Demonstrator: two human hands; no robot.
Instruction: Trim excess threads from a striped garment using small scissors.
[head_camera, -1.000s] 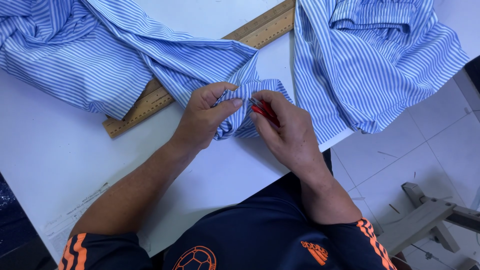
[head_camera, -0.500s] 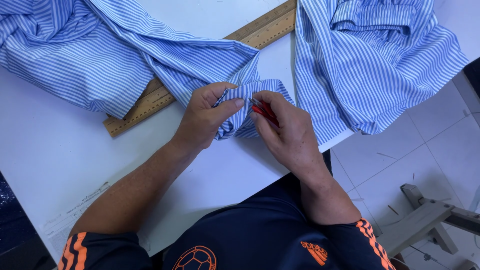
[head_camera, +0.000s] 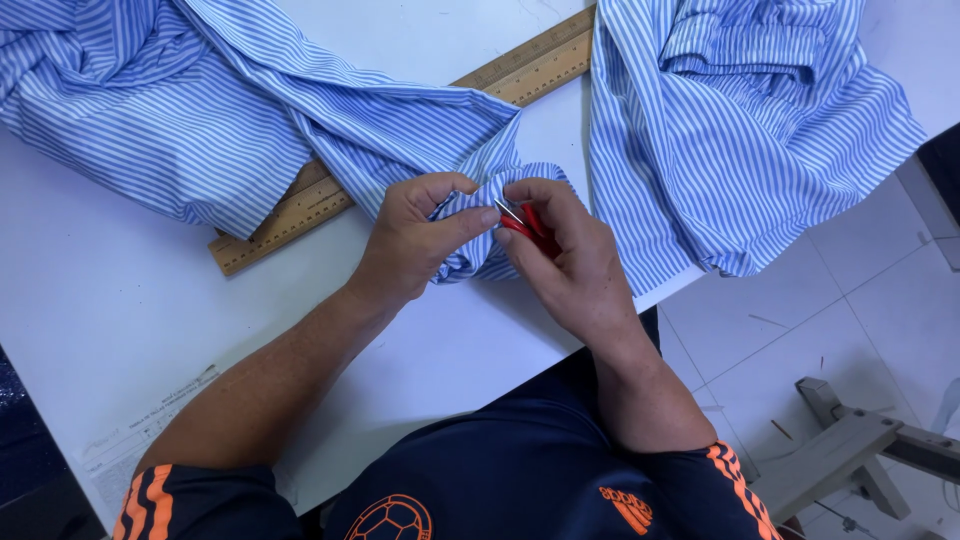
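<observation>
A blue-and-white striped shirt (head_camera: 200, 120) lies spread over a white table (head_camera: 120, 340). My left hand (head_camera: 415, 240) pinches a bunched fold of this striped fabric between thumb and fingers. My right hand (head_camera: 565, 265) grips a small red-handled thread snip (head_camera: 525, 222), whose metal tip touches the fabric right at my left thumb. The two hands meet over the fold near the table's front edge. A long wooden ruler (head_camera: 330, 195) lies diagonally beneath the cloth.
More of the striped cloth (head_camera: 740, 130) hangs over the table's right edge. A white tiled floor (head_camera: 800, 330) shows at right, with a grey metal stand leg (head_camera: 860, 450). A printed paper (head_camera: 150, 425) lies at the table's lower left.
The hands stay on the fold; my right hand has shifted slightly, bringing the snip's tip against the fabric by my left thumb.
</observation>
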